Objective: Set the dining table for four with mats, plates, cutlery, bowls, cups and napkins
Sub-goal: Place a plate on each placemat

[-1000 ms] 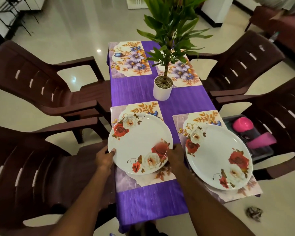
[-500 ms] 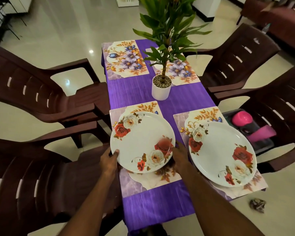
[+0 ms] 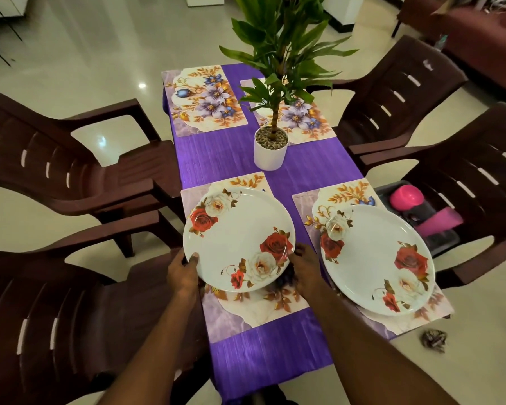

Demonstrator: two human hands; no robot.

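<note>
A white plate with red and white roses (image 3: 238, 238) is held over the near-left floral mat (image 3: 246, 312). My left hand (image 3: 184, 273) grips its left rim with the thumb on top. At the plate's lower right edge, my right hand (image 3: 306, 268) holds the rim, fingers partly hidden underneath. A second rose plate (image 3: 377, 258) lies on the near-right mat (image 3: 307, 200). Two bare floral mats lie at the far end, one on the left (image 3: 203, 100) and one on the right (image 3: 301, 119), on the purple tablecloth (image 3: 225, 153).
A potted plant in a white pot (image 3: 270, 152) stands mid-table. Brown plastic chairs (image 3: 70, 176) flank both sides. On the near-right chair sits a dark tray (image 3: 444, 244) with pink items (image 3: 406, 197). A crumpled wrapper (image 3: 434, 340) lies on the floor at right.
The plate in my hands has shifted a little farther up the near-left mat, exposing more of the mat's near part. The view has moved slightly.
</note>
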